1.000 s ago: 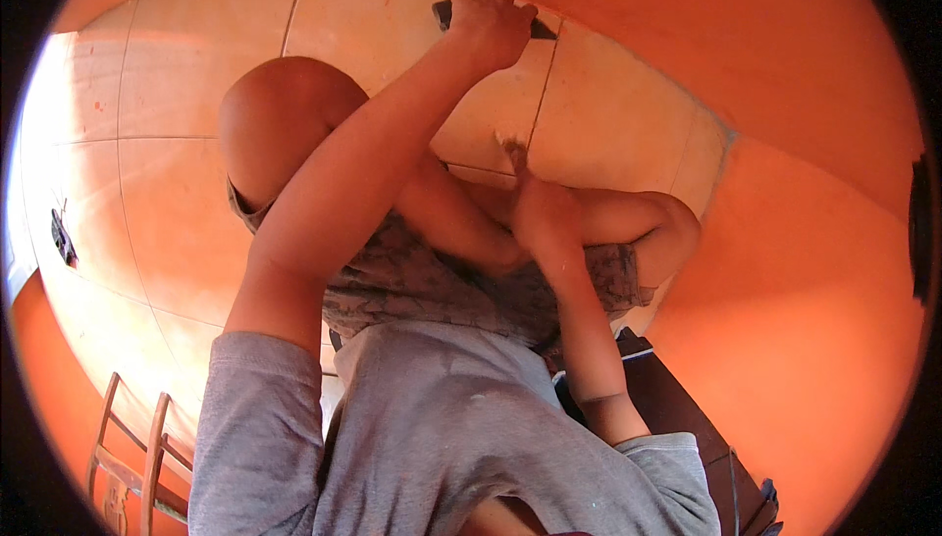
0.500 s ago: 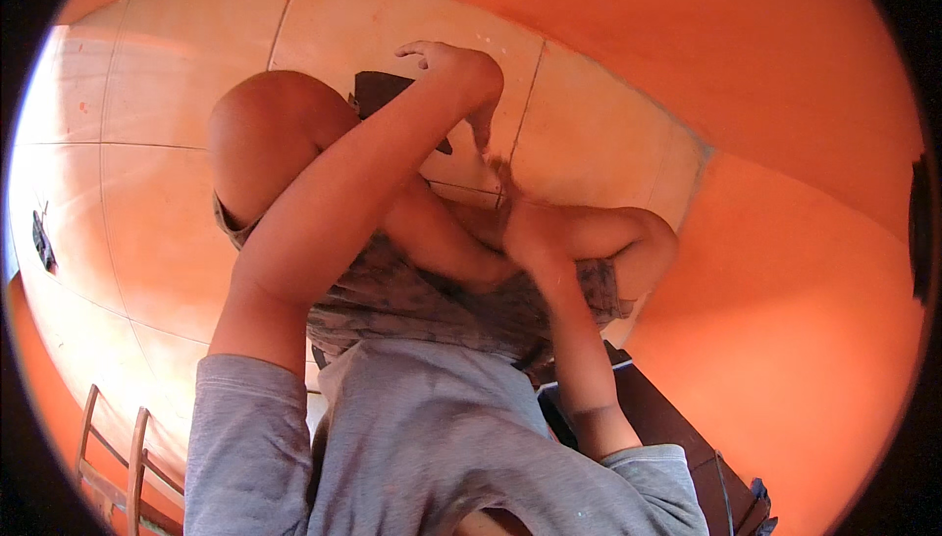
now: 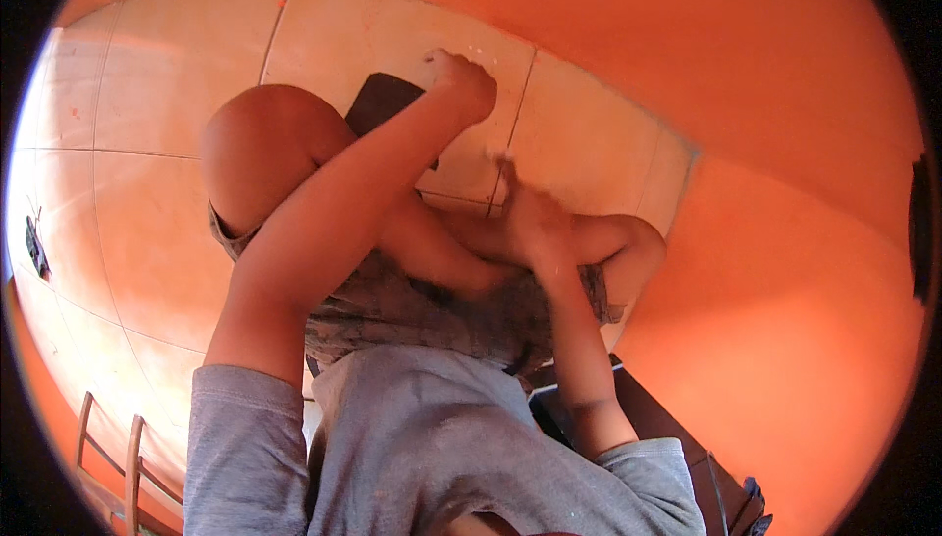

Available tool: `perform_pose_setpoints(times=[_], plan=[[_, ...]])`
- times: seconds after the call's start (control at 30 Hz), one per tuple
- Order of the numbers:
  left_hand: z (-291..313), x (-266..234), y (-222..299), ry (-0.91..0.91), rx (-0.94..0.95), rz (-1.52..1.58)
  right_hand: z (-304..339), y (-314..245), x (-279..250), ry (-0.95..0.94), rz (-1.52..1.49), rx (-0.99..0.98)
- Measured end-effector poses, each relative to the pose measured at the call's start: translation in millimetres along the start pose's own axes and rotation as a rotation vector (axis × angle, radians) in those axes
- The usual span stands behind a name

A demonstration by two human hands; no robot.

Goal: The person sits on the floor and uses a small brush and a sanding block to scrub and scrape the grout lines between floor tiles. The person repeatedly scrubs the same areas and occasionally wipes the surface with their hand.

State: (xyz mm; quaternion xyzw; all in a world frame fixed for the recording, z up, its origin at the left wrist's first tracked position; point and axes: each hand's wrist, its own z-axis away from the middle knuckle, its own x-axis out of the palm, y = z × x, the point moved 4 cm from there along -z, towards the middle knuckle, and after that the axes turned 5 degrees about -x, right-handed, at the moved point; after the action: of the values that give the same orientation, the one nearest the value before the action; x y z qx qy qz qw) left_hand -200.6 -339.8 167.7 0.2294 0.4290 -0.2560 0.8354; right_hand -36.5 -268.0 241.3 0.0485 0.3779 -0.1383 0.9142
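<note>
The left hand (image 3: 463, 83) is curled shut over the far edge of a flat dark rectangular object (image 3: 385, 104) on the pale tiled floor (image 3: 177, 75). The right hand (image 3: 525, 217) hovers nearby with its fingers loosely spread, beside the orange wall (image 3: 765, 144).

A room in a home is suggested. Large pale floor tiles (image 3: 147, 242) are seen across the left and top of the frame, an orange painted wall (image 3: 785, 291) on the right, and a wooden chair (image 3: 108, 467) at the lower left.
</note>
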Motion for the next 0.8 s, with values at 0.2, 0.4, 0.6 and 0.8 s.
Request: perform_pose_setpoints(times=[0.2,0.4,0.6,0.8], plan=[[-5,-3,-1,0.1,0.0,0.003,-18,0,-23,0.053,-0.124,0.026],[-6,-2,-3,0.156,-0.027,0.009,-4,19,25,0.325,0.023,-0.212],[-7,7,-7,0.097,-0.012,0.041,-35,2,-27,0.124,-0.013,-0.033],[-1,-10,-6,0.019,-0.024,0.029,-58,3,-29,0.213,0.019,-0.07]])
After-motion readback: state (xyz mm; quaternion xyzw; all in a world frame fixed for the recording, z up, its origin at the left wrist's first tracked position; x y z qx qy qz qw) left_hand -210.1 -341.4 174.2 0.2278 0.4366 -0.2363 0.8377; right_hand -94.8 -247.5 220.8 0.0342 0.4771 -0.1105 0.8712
